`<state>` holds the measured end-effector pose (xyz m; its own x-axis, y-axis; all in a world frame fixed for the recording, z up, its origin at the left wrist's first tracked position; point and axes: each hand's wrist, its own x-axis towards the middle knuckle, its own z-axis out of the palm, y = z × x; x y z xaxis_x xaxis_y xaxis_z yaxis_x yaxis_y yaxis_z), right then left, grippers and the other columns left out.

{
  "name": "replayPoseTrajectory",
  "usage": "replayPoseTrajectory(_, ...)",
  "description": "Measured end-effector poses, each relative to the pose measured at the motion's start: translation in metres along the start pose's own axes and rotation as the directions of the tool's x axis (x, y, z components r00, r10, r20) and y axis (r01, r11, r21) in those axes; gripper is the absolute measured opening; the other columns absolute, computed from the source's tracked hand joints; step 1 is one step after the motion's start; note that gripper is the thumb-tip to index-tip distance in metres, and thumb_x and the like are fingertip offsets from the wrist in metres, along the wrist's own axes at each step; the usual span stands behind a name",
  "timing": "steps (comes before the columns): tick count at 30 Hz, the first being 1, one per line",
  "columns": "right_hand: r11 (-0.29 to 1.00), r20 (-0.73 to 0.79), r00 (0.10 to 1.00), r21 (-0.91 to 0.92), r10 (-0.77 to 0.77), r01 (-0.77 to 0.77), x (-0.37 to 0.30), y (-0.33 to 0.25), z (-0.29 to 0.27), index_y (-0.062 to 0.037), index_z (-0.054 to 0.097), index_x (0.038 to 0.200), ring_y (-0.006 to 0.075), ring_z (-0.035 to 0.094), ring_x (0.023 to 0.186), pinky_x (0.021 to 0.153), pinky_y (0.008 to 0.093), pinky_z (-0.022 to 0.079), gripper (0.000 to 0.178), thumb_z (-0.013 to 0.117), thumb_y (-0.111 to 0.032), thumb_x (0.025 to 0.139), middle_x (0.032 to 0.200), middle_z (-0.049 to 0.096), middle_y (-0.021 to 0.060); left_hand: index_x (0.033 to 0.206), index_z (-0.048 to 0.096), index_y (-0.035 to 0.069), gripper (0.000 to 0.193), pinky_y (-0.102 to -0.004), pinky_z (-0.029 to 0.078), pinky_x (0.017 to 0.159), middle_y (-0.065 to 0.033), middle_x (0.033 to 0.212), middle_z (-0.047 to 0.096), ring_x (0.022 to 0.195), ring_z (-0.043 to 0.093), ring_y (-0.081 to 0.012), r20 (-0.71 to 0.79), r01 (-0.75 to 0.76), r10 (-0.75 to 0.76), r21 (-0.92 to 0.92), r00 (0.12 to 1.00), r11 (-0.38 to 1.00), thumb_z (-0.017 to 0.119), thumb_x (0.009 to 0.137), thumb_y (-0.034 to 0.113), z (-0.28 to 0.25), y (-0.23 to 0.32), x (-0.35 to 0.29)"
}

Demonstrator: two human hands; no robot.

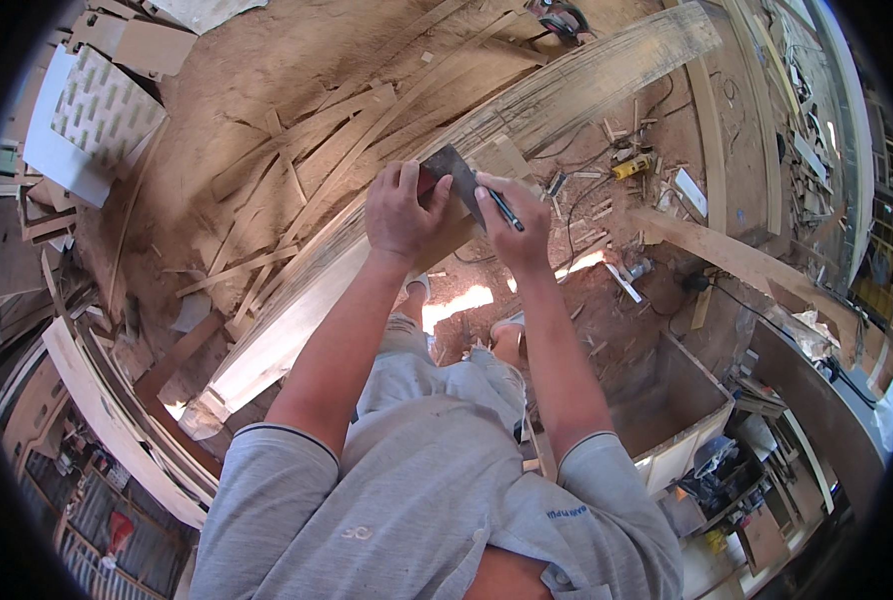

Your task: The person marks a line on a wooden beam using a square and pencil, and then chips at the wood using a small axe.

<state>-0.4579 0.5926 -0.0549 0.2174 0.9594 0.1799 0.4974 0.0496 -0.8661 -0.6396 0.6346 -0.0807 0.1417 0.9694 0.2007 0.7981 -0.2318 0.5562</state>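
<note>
My left hand (403,208) is closed on the near left side of a dark, flat, straight-edged plate (454,172), its thumb pressed on the top. A dark pencil (505,212) is pinched in my right hand (523,228), pointing up toward the plate's right edge. Whether its tip touches anything is hidden by the fingers. Both hands are close together over a long wooden beam (607,75), which runs from the lower left to the upper right. A small pale wood block (512,157) lies just beyond my right hand.
Loose wood strips (337,150) cover the dusty ground at the left. A yellow power tool (632,167) and cords lie among offcuts at the right. A reddish tool (562,18) rests at the far side. An open wooden box (682,415) stands near my right elbow.
</note>
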Motion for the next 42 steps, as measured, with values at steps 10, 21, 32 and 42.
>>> replayPoseTrajectory(10,0.963,0.029,0.972,0.135,0.231,-0.233,-0.020,0.001,-0.021,-0.0006,0.081,0.106,0.0243,0.079,0.093,0.083,0.0345,0.060,0.015,0.075,-0.007,0.094,0.100,0.081,0.0146,0.107,0.064,0.007,0.042,-0.0498,0.055,0.075,-0.0157,0.099,0.065,0.090,0.067,-0.0404,0.002,0.009,-0.009,-0.017,1.000,1.000,0.078,0.094,0.043,-0.001,0.001,0.000)
replayPoseTrajectory(21,0.903,0.085,0.940,0.262,0.331,-0.341,-0.020,0.011,-0.036,0.0018,0.081,0.107,0.0155,0.076,0.088,0.080,0.0302,0.058,0.018,0.074,-0.006,0.092,0.097,0.081,0.0125,0.107,0.064,0.008,0.042,-0.0489,0.056,0.075,-0.0147,0.100,0.065,0.091,0.068,-0.0388,-0.021,-0.006,0.006,0.024,1.000,1.000,0.078,0.094,0.045,0.001,-0.001,-0.001)
replayPoseTrajectory(32,0.931,-0.035,0.965,0.275,0.259,-0.240,-0.021,0.005,-0.022,0.0012,0.078,0.114,0.0165,0.076,0.089,0.080,0.0305,0.059,0.019,0.071,-0.008,0.099,0.100,0.080,0.0119,0.103,0.063,0.008,0.038,-0.0486,0.055,0.073,-0.0128,0.095,0.065,0.085,0.068,-0.0374,-0.023,0.011,-0.012,-0.007,1.000,1.000,0.079,0.092,0.040,0.002,0.000,-0.001)
replayPoseTrajectory(42,0.984,-0.008,0.993,0.133,0.119,-0.117,-0.013,0.003,-0.009,-0.0004,0.079,0.114,0.0266,0.079,0.090,0.083,0.0369,0.060,0.020,0.070,-0.009,0.098,0.103,0.080,0.0178,0.104,0.064,0.008,0.039,-0.0482,0.056,0.074,-0.0137,0.098,0.065,0.088,0.068,-0.0377,-0.019,-0.002,0.002,0.009,1.000,1.000,0.079,0.092,0.042,0.002,-0.001,-0.001)
